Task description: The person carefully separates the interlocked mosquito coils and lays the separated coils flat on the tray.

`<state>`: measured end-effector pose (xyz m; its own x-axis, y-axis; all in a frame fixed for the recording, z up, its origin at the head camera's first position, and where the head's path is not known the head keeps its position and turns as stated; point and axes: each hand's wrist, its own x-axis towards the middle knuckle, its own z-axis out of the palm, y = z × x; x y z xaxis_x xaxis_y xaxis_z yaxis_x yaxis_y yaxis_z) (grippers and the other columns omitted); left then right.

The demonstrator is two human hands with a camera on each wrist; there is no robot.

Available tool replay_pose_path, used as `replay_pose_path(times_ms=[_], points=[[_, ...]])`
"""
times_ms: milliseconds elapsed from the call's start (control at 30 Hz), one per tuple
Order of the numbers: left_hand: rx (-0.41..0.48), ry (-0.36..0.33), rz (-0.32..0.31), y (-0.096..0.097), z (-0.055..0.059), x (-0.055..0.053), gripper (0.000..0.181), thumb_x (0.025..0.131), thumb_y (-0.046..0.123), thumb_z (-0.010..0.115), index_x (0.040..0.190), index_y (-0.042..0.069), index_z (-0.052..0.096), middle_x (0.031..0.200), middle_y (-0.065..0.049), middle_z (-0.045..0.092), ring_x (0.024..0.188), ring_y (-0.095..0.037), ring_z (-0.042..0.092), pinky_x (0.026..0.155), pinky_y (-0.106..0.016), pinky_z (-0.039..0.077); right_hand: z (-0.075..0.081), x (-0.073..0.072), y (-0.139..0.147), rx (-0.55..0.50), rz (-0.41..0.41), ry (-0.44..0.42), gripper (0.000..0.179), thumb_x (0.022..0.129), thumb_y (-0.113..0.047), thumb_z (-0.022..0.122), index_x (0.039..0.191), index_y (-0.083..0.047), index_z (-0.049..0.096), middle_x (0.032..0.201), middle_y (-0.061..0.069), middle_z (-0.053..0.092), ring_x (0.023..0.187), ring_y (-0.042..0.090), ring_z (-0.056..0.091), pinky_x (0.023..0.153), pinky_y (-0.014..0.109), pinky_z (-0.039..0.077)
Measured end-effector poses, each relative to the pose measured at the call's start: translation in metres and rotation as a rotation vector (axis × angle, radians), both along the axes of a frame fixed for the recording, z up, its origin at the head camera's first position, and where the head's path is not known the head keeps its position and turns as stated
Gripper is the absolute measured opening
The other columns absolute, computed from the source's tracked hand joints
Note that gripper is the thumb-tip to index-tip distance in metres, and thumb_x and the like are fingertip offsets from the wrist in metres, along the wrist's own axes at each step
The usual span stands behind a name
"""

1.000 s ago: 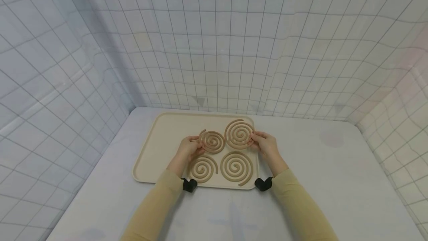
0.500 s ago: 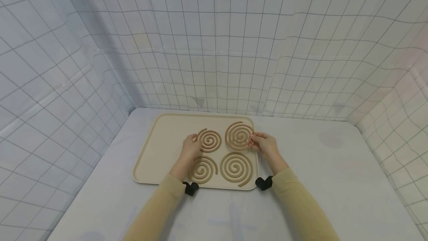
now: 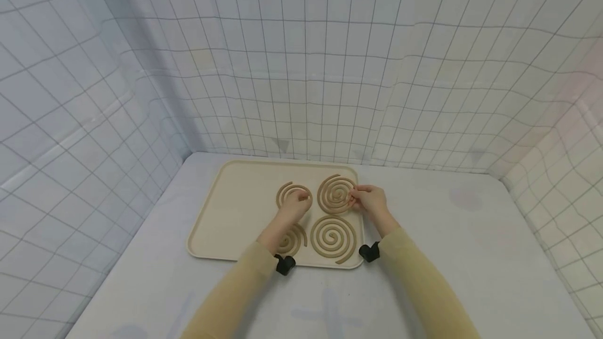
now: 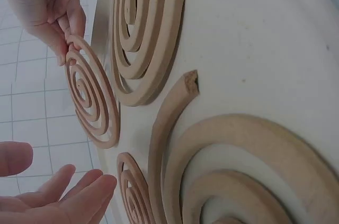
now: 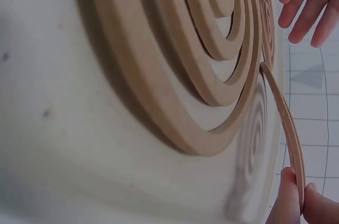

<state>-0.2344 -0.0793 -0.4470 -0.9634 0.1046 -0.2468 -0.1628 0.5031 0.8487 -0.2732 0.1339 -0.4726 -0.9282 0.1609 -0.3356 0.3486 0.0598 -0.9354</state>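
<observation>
Several brown mosquito coils lie on a cream tray (image 3: 235, 208). My right hand (image 3: 371, 199) pinches the right edge of the back right coil (image 5: 288, 121); that coil is tilted, its near edge raised above the tray, with its shadow below it in the right wrist view. My left hand (image 3: 297, 204) hovers over the smaller back left coil (image 4: 127, 192), fingers stretched out and holding nothing. That coil lies on the tray, partly hidden by the hand in the head view. The front left coil (image 3: 294, 242) is partly covered by my left wrist. The front right coil (image 3: 332, 235) lies flat.
The tray stands on a white-covered table (image 3: 447, 255). White grid-patterned cloth (image 3: 325, 77) hangs behind and on both sides. A bare stretch of tray extends left of the coils.
My left hand has let go of the back left coil, which now rests on the tray, and has moved right over it. The right hand's coil has come slightly lower.
</observation>
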Motion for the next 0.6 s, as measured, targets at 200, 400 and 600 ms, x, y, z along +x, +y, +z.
replay_pose_path(times_ms=[200, 400, 600], points=[[-0.021, -0.092, -0.051, 0.001, -0.009, -0.002, 0.049, 0.102, 0.019, 0.048, 0.147, 0.000, 0.040, 0.151, -0.023, 0.042, 0.141, -0.040, 0.036, 0.116, -0.052, 0.031, 0.001, -0.001, -0.001, 0.039, -0.009, 0.002, 0.038, 0.091, -0.003, 0.068, 0.124, 0.012, 0.058, 0.085, 0.006, 0.064, 0.061, 0.004, 0.061, 0.060, 0.017, 0.054], [-0.002, -0.102, -0.113, -0.003, -0.015, 0.000, 0.054, 0.102, 0.021, 0.048, 0.150, 0.000, 0.035, 0.153, -0.023, 0.038, 0.145, -0.041, 0.029, 0.118, -0.054, 0.025, 0.002, -0.001, -0.002, 0.019, 0.016, 0.004, 0.042, 0.092, -0.001, 0.065, 0.130, 0.012, 0.053, 0.097, 0.016, 0.066, 0.064, 0.007, 0.063, 0.064, 0.021, 0.057], [0.029, -0.124, -0.110, -0.009, -0.017, -0.001, 0.054, 0.103, 0.023, 0.047, 0.151, 0.002, 0.034, 0.155, -0.021, 0.037, 0.146, -0.040, 0.028, 0.119, -0.054, 0.024, 0.004, -0.001, -0.009, 0.079, 0.094, -0.013, 0.051, 0.090, 0.004, 0.064, 0.138, 0.009, 0.049, 0.125, 0.030, 0.060, 0.066, 0.007, 0.064, 0.072, 0.024, 0.059]])
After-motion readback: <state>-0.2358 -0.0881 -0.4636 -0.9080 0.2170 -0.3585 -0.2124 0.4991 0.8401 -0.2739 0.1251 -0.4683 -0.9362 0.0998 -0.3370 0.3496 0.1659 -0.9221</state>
